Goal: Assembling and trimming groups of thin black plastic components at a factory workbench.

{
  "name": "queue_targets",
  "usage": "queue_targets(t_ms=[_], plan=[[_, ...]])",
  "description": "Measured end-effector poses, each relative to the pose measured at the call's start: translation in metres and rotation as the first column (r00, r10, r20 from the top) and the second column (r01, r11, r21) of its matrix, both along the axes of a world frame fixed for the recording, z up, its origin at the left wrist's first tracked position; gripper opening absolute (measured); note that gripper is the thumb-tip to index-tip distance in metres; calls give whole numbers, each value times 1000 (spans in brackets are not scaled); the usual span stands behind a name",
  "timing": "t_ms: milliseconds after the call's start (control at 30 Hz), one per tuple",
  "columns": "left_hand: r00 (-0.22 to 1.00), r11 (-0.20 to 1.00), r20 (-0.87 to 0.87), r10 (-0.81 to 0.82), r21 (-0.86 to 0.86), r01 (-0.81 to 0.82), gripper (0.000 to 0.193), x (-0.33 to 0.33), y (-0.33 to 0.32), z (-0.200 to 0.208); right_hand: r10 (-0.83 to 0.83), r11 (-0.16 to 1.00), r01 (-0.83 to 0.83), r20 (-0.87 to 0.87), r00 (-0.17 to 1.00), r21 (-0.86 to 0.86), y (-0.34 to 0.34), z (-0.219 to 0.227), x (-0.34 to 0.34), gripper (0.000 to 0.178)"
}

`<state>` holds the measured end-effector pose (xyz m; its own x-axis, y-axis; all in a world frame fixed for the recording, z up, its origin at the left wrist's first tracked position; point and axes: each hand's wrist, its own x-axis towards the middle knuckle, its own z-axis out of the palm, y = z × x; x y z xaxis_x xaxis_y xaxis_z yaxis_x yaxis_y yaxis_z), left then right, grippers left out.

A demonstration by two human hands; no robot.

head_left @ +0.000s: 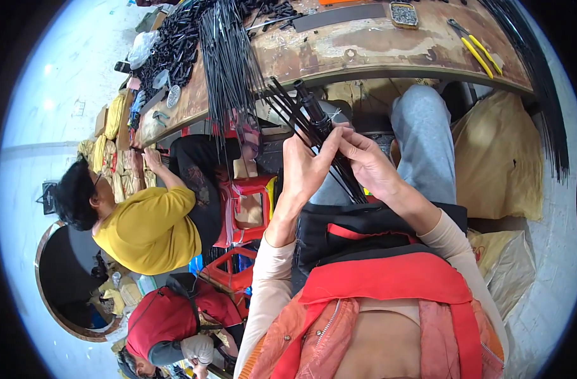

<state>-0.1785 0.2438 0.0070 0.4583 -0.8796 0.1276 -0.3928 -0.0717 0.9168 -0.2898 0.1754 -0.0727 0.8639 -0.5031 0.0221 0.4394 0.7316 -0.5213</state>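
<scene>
A bundle of thin black ribs (286, 112) with a thicker black tube (312, 104) among them, much like an umbrella frame, slants over my lap below the table edge. My left hand (304, 165) is wrapped round it, thumb along the near side. Beside it my right hand (372, 165) is closed in a pinch, its thumb and forefinger tips meeting my left thumb at the tube's lower end. Whatever lies in that pinch is too small to make out. A fine pale strand shows just above these fingertips.
The worn wooden table (364, 54) carries a sheaf of long black ribs (228, 69), a heap of black parts (168, 66), a tin of small metal pieces (403, 15) and yellow-handled pliers (481, 55). Red stools (244, 211) and two people are at left; brown sacks (503, 158) stand right.
</scene>
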Motion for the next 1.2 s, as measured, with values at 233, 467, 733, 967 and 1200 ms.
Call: queue_targets(t_ms=[233,467,733,967,1200], plan=[[991,999,-128,32,-20,-34,19,-8,-13,-2,-113,991,105,-91,990,-84,0,11,-4,33],[920,980,-338,-199,-46,195,19,-12,-25,-10,-424,505,-125,-371,826,-854,-40,-9,-80,28],[645,952,-701,-304,-195,237,23,-39,-74,-45,-979,-161,-581,203,-8,-798,-270,39,-157,44],[562,950,-766,-311,-230,212,28,-50,-74,-49,-958,-208,-149,170,231,-967,-299,32,-157,32],[666,1000,-746,-5,-5,1,10,-50,-62,-42,-115,800,-337,-677,727,-497,-166,62,-144,32]])
